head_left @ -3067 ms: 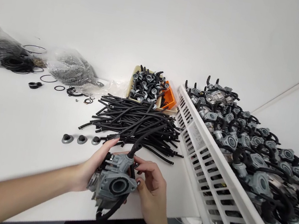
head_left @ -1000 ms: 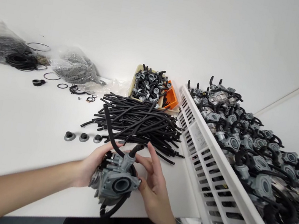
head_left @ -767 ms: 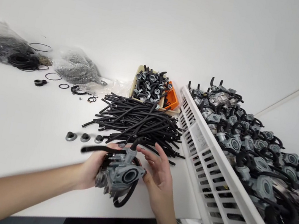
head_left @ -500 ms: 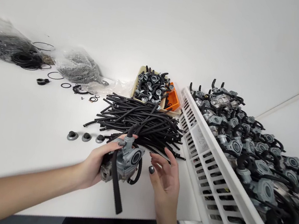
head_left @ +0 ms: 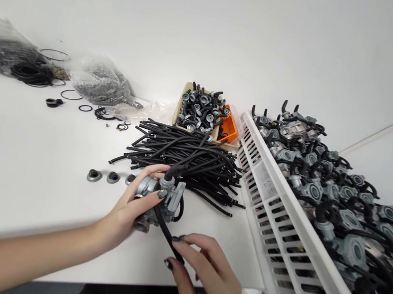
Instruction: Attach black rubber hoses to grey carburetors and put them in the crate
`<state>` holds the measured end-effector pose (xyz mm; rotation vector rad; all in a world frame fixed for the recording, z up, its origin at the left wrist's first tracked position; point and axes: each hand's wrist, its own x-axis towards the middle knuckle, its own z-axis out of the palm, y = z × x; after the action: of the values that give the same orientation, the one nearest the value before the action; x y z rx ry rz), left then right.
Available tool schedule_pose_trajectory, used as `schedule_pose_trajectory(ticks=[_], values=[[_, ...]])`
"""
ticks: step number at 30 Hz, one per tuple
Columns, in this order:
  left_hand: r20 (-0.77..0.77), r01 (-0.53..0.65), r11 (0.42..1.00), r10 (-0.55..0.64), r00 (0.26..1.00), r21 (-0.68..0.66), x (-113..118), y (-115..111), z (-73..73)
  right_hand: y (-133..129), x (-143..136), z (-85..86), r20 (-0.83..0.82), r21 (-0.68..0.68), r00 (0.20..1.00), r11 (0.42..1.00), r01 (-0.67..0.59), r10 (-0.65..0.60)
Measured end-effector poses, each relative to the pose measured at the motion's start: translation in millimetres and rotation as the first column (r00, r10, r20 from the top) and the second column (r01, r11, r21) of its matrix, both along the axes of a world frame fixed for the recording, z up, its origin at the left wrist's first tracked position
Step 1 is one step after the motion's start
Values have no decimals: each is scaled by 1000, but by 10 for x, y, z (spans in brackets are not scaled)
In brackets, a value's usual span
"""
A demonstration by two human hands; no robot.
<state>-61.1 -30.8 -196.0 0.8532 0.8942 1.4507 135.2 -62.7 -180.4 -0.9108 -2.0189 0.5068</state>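
My left hand [head_left: 128, 211] is closed around a grey metal carburetor [head_left: 172, 202] above the table's front part. A black elbow fitting rises from the carburetor's top, and a curved hose runs along its far right side. From the near side a black rubber hose [head_left: 165, 231] slants down to the right. Near that hose's free end, my right hand [head_left: 213, 277] has thumb and forefinger on either side of it, pinching it. Behind the carburetor lies a pile of loose black hoses [head_left: 188, 153].
On the right stands a white slatted crate [head_left: 278, 222] heaped with carburetors [head_left: 344, 193]. A cream bin [head_left: 178, 108] of capped elbows and an orange bin [head_left: 230, 131] sit at the back. Small caps [head_left: 94, 175], rubber rings [head_left: 85, 108] and plastic bags [head_left: 101, 82] lie to the left.
My right hand has come down and toward me onto the hose's end. The carburetor has turned in my left hand, its round opening now facing away, and the hose has swung to the right.
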Motion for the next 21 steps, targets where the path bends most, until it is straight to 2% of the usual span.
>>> schedule_pose_trajectory(ticks=[3, 6, 13, 21], values=[[-42, -22, 1000, 23, 999, 6, 2, -5, 3, 36, -85, -42, 97, 85, 995, 996, 26, -34], [-55, -26, 1000, 27, 998, 15, 1, -18, -10, 50, -178, -78, 116, 89, 989, 992, 85, -95], [-95, -28, 1000, 29, 995, 6, -14, -31, -32, 1, -300, -164, -69, 169, 978, 963, 208, -199], [-106, 11, 1000, -9, 994, 18, -20, -51, -36, 78, -324, -321, -157, 132, 978, 979, 158, -137]])
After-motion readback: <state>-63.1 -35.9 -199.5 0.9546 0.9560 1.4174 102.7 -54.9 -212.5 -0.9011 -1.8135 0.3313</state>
